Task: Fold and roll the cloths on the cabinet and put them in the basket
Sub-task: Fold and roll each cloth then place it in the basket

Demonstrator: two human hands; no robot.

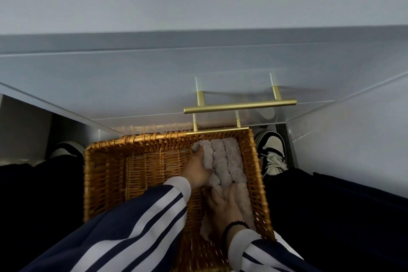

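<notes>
Hiding the near ends of the rolls under the right hand, fingers lying flat and slightly spread. Showing 3 fuzzy grey rolled cloths side by side against the right wall of the rectangular woven wicker basket. Curling the left hand fingers around the leftmost roll, fingertips mostly buried.

I see a wicker basket holding three rolled cloths along its right side; my left hand grips the leftmost roll, my right hand rests flat on it.
</notes>
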